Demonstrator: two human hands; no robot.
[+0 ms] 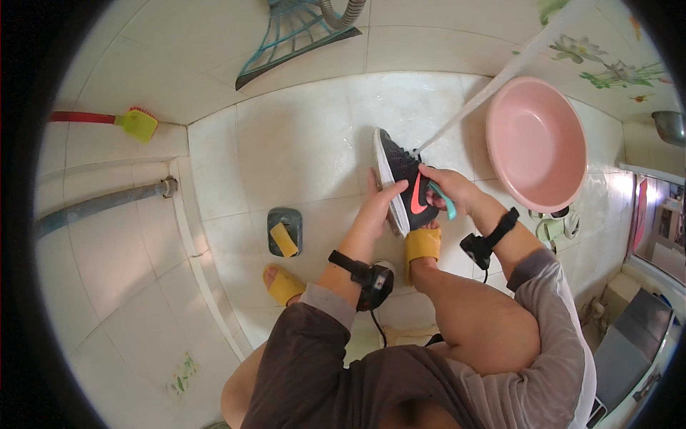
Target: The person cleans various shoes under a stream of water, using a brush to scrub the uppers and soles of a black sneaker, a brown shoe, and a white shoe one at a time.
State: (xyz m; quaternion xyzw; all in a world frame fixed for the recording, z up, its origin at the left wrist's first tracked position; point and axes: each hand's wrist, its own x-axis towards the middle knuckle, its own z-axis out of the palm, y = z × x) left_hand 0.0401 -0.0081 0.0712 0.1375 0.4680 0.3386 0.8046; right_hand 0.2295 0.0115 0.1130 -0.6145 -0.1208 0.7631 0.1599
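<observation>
A black sneaker [404, 171] with a white sole and an orange-red mark is held off the floor, toe pointing away from me. My left hand [381, 204] grips its sole side, thumb pressed on the upper. At the shoe's right side, my right hand [451, 187] has its fingers closed around a teal curved handle [443, 201]; the tool's working end is hidden. Fingertips of that hand also touch the shoe near its opening. A stream of water [493, 86] comes down from the upper right onto the shoe's laces.
A pink basin [537, 143] stands to the right by the wall. On the left lie a dark tray [294, 223] and a yellow sponge-like block [284, 240]. My feet wear yellow slippers [424, 244]. A green-headed brush [138, 124] and a grey pipe [107, 205] are further left.
</observation>
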